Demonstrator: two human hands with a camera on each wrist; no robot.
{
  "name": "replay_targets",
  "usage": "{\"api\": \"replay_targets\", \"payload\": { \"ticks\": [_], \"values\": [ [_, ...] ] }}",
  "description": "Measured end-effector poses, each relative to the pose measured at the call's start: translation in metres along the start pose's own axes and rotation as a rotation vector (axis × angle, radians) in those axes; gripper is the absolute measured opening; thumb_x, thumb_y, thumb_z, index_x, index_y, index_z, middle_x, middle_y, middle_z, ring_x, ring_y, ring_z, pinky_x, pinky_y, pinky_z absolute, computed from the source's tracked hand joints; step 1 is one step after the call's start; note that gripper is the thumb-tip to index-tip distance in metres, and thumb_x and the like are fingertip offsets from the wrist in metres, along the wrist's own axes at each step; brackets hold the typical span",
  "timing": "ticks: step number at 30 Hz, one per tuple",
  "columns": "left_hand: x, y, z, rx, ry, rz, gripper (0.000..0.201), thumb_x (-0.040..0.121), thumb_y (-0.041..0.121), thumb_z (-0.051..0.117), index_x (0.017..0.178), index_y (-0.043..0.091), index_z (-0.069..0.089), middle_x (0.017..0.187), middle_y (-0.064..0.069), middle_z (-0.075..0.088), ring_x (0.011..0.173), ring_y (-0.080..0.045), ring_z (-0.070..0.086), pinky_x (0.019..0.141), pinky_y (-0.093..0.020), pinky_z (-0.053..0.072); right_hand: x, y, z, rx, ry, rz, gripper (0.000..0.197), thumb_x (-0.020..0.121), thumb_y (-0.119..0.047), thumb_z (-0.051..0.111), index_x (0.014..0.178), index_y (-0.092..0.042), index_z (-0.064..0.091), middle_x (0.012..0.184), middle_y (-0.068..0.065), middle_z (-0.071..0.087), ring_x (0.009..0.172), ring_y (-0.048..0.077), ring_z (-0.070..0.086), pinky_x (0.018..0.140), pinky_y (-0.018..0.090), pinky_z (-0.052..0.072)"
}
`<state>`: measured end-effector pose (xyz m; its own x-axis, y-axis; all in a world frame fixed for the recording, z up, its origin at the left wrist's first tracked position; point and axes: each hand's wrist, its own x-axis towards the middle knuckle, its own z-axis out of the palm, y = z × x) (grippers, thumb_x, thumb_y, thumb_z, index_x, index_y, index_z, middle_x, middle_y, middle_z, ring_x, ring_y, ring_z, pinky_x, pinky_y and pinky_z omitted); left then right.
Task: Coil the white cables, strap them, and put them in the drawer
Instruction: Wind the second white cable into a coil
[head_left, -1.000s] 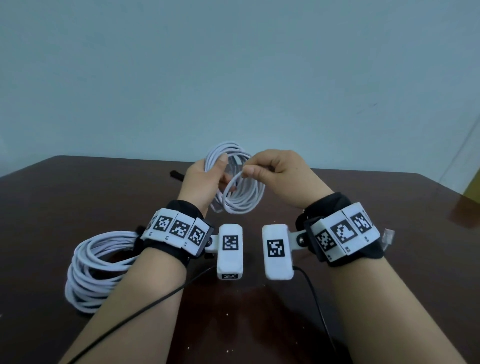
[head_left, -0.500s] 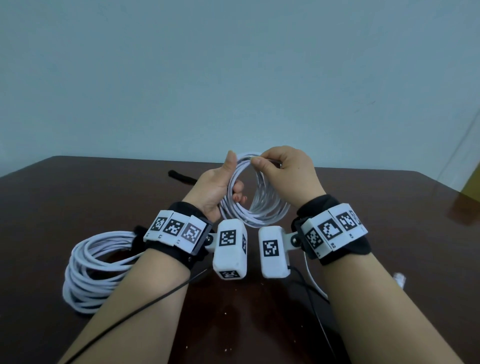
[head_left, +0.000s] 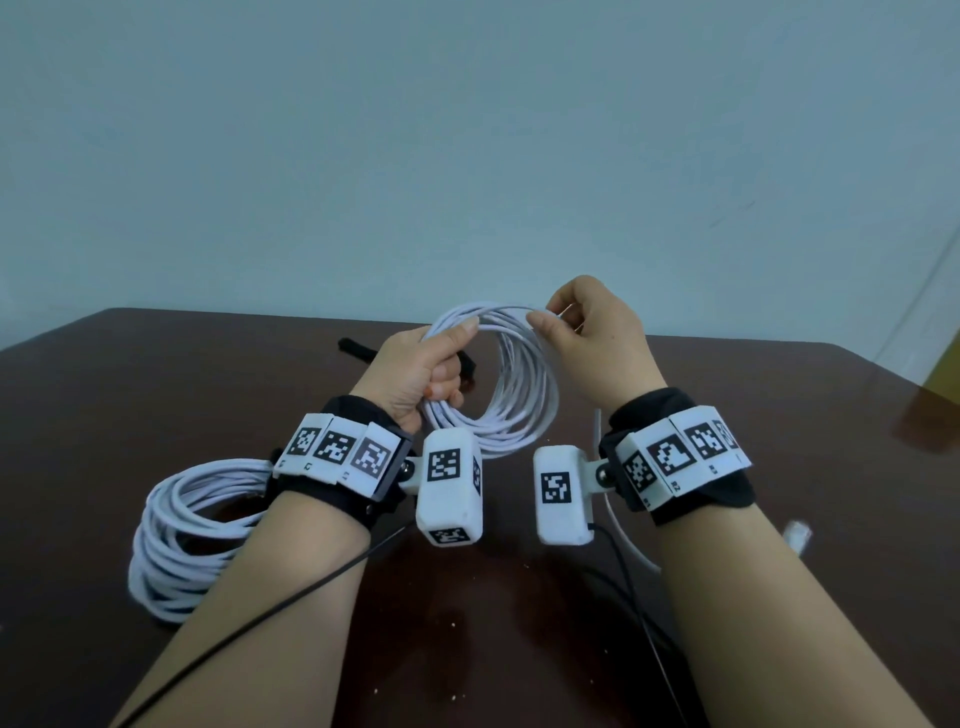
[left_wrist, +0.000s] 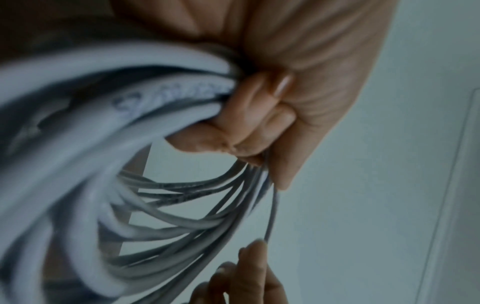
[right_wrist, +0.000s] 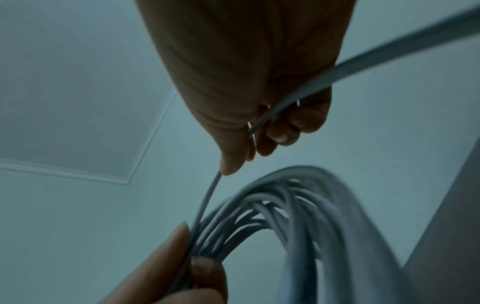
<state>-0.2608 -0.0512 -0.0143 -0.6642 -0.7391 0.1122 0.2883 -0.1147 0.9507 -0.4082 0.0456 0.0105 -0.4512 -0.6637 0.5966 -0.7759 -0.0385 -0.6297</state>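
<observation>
My left hand (head_left: 428, 364) grips a coil of white cable (head_left: 524, 395) held upright above the dark table (head_left: 104, 395); its fingers (left_wrist: 249, 115) curl round the bundled loops (left_wrist: 78, 127). My right hand (head_left: 582, 332) pinches a single strand at the coil's top right. In the right wrist view that strand (right_wrist: 210, 195) runs through the right hand (right_wrist: 249, 123) down into the coil (right_wrist: 298, 205) held by the left thumb (right_wrist: 166, 257). The loose tail (head_left: 618, 525) passes under my right wrist to a clear plug (head_left: 797, 535) on the table.
A second, larger coil of white cable (head_left: 176, 540) lies on the table at the left, partly behind my left forearm. A black strap (head_left: 358, 347) lies on the table behind my left hand. A wall rises behind the table's far edge.
My right hand has carried the strand up and to the right over the coil's top, laying on another loop. The left hand has kept its grip. The plug end has slid nearer on the table.
</observation>
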Motion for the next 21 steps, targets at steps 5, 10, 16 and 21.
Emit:
{"api": "replay_targets", "payload": {
  "ticks": [5, 10, 16, 21],
  "values": [
    [-0.002, 0.004, -0.007, -0.012, -0.049, -0.001, 0.025, 0.093, 0.024, 0.056, 0.07, 0.018, 0.046, 0.037, 0.009, 0.026, 0.029, -0.004, 0.022, 0.039, -0.018, 0.035, -0.001, -0.002, 0.002, -0.029, -0.102, -0.026, 0.018, 0.095, -0.026, 0.049, 0.093, -0.013, 0.062, 0.076, 0.001, 0.062, 0.074, 0.022, 0.058, 0.072, 0.035, 0.05],
    [-0.005, 0.007, -0.008, -0.089, -0.136, -0.004, 0.031, 0.092, 0.022, 0.055, 0.062, 0.018, 0.052, 0.036, 0.009, 0.025, 0.027, -0.003, 0.021, 0.038, -0.017, 0.033, -0.005, -0.011, 0.002, 0.124, -0.269, 0.028, 0.048, 0.098, -0.038, 0.037, 0.142, -0.018, 0.037, 0.131, -0.001, 0.051, 0.113, 0.002, 0.043, 0.093, 0.015, 0.029],
    [-0.012, 0.01, -0.01, -0.197, -0.219, 0.023, 0.024, 0.081, 0.023, 0.057, 0.067, 0.012, 0.04, 0.033, 0.009, 0.024, 0.025, -0.002, 0.023, 0.037, -0.016, 0.036, -0.007, -0.006, 0.012, 0.321, -0.443, 0.079, 0.082, 0.066, -0.033, 0.083, 0.135, -0.021, 0.04, 0.114, -0.005, 0.062, 0.102, 0.007, 0.061, 0.087, 0.028, 0.049],
    [-0.014, 0.01, 0.002, -0.22, -0.215, 0.042, 0.02, 0.08, 0.025, 0.055, 0.072, 0.01, 0.044, 0.032, 0.01, 0.027, 0.024, -0.001, 0.024, 0.035, -0.014, 0.035, -0.009, -0.006, 0.018, 0.218, -0.208, 0.049, 0.016, 0.088, -0.029, 0.062, 0.09, -0.016, 0.054, 0.071, -0.006, 0.053, 0.064, 0.007, 0.049, 0.061, 0.021, 0.039]
  ]
}}
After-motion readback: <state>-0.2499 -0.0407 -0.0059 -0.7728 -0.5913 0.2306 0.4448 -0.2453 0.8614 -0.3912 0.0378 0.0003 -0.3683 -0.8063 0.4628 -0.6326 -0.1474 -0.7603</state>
